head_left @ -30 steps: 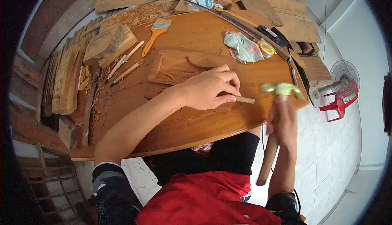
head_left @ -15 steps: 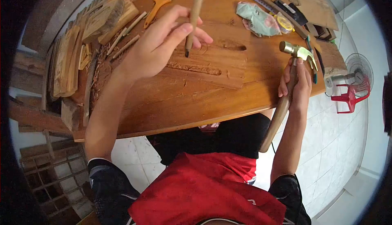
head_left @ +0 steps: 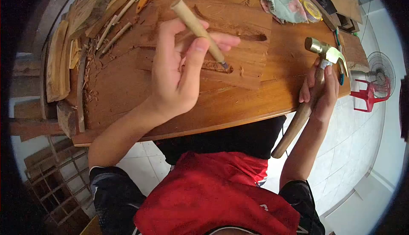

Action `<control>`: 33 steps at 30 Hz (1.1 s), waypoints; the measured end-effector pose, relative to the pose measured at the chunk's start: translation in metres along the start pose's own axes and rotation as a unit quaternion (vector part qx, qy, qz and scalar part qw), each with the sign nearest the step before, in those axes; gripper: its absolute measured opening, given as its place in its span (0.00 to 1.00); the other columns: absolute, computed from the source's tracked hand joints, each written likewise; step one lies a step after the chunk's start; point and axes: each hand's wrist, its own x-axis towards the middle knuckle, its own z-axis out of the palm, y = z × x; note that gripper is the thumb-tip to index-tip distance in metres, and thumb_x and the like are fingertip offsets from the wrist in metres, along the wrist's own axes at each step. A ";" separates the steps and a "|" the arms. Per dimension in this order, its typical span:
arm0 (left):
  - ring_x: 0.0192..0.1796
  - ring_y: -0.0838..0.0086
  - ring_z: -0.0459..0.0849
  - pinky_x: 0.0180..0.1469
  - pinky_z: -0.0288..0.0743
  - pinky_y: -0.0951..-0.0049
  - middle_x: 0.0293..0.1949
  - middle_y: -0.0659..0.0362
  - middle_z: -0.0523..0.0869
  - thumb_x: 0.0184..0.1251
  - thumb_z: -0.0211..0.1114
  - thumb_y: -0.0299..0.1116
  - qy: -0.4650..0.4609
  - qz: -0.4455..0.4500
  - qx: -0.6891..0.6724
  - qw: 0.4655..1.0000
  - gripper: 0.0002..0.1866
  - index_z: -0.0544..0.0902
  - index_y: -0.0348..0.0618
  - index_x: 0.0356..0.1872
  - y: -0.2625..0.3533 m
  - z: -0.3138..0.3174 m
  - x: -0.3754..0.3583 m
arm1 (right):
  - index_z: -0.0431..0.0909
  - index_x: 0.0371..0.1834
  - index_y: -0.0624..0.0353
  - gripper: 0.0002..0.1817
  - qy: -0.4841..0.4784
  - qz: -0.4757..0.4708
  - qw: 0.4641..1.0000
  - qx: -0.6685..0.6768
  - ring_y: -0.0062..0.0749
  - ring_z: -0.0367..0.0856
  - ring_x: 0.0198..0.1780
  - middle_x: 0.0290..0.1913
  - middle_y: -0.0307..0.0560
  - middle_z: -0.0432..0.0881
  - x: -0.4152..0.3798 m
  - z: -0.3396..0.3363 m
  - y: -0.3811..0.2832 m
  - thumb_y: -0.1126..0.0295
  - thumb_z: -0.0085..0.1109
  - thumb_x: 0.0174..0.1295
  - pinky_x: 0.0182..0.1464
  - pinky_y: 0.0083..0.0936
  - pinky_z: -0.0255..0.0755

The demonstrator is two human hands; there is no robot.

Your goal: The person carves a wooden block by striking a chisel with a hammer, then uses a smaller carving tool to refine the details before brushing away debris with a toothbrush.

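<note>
My left hand (head_left: 181, 71) grips a wooden-handled chisel (head_left: 197, 28), tilted, with its tip resting in a carved groove on a flat wooden board (head_left: 243, 26) that lies on the round wooden table (head_left: 221, 105). A longer slot is cut in the board further back. My right hand (head_left: 320, 91) holds a claw hammer (head_left: 324, 50) by its wooden handle at the table's right edge, head up and off the wood.
A patterned cloth (head_left: 281, 0) and a yellow tape roll (head_left: 312, 10) lie at the back right. Thin chisels (head_left: 115, 26), wood blocks (head_left: 91, 4) and planks (head_left: 57, 60) crowd the left side, with shavings around. A fan (head_left: 381, 75) and a red stool (head_left: 368, 98) stand on the floor to the right.
My left hand lifted the chisel off the board, turned it and set its tip back into the groove. The hammer stopped swinging and is held upright by the table edge.
</note>
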 end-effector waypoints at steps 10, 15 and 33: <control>0.59 0.68 0.86 0.65 0.75 0.68 0.54 0.46 0.89 0.87 0.49 0.31 -0.065 -0.102 -0.014 0.993 0.13 0.71 0.35 0.62 -0.003 0.023 0.038 | 0.70 0.54 0.66 0.23 -0.033 -0.015 0.999 0.005 0.24 0.66 0.13 0.24 0.42 0.69 0.001 -0.005 0.001 0.52 0.52 0.78 0.14 0.22 0.64; 0.51 0.65 0.84 0.57 0.78 0.61 0.59 0.51 0.84 0.85 0.55 0.33 -0.179 -0.094 0.003 0.979 0.18 0.72 0.40 0.69 -0.015 0.009 0.072 | 0.71 0.53 0.66 0.22 -0.051 0.002 0.999 -0.009 0.24 0.66 0.13 0.23 0.42 0.69 -0.004 -0.002 -0.006 0.53 0.53 0.78 0.15 0.23 0.64; 0.50 0.75 0.84 0.57 0.75 0.71 0.45 0.58 0.89 0.82 0.58 0.30 -0.305 -0.022 -0.056 0.950 0.13 0.80 0.35 0.59 -0.034 0.015 0.098 | 0.75 0.50 0.70 0.25 0.000 -0.107 0.982 -0.156 0.21 0.63 0.13 0.21 0.43 0.71 0.004 0.036 -0.097 0.52 0.48 0.81 0.14 0.18 0.55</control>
